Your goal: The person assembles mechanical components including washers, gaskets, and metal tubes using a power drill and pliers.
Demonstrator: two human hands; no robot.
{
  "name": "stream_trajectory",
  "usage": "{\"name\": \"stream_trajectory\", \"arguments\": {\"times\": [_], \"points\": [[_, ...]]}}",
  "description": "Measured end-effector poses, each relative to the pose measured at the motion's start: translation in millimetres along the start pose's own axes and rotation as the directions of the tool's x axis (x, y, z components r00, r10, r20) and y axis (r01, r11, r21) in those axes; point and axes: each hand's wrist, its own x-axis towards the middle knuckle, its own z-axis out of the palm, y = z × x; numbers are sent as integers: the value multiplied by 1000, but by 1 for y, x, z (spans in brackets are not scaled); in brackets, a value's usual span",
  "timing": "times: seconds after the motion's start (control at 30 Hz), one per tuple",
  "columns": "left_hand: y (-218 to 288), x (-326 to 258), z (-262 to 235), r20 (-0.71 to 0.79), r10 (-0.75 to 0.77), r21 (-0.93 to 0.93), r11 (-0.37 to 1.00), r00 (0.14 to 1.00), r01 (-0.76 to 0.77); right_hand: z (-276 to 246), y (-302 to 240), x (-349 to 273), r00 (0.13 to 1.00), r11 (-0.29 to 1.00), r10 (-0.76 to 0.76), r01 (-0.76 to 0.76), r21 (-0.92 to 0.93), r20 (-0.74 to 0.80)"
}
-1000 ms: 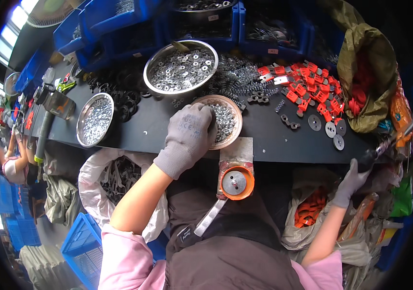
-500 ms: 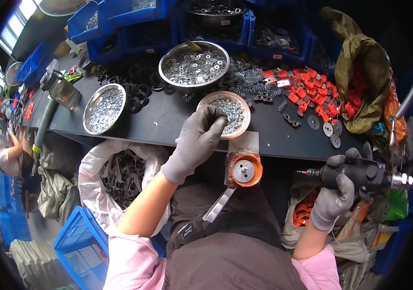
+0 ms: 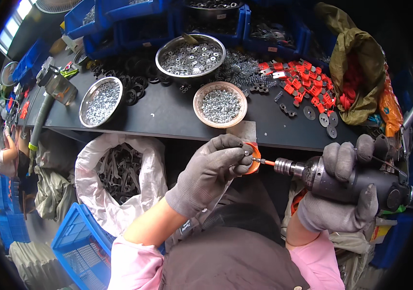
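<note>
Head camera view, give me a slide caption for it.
Gloved right hand holds a power driver, its bit pointed at the gloved left hand, near a bowl of small metal parts.

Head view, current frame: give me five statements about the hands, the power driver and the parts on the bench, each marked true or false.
1. The left hand pinches a small metal piece. True.
2. The right hand hangs free, holding nothing. False: it grips the dark power driver.
3. The driver's bit points toward the left hand. True.
4. The pale-rimmed dish is empty. False: small metal parts lie in the dish.
5. The orange-red parts lie to the right of the large metal bowl. True.
</note>
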Motion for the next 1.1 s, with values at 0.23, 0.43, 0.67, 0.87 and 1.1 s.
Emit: {"name": "stream_trajectory", "arguments": {"times": [0.23,0.43,0.67,0.87,1.1], "points": [[-6,-5,-3,38,32,60,998,999,-34,5,0,-6,993,997,-31,23,-73,-112],[-8,-5,-2,75,82,185,978,994,-95,-2,-3,-8,993,993,10,-23,-116,-118],[-5,-9,-1,40,100,234,966,994,-107,-8,1,-7,991,997,41,-49,-62,-129],[-14,-8,-2,89,295,321,896,951,-308,-11,9,-4,975,999,42,-44,-4,-216],[-8,-3,-6,303,359,275,854,883,-441,-22,11,7,956,978,102,-46,203,-276]]}}
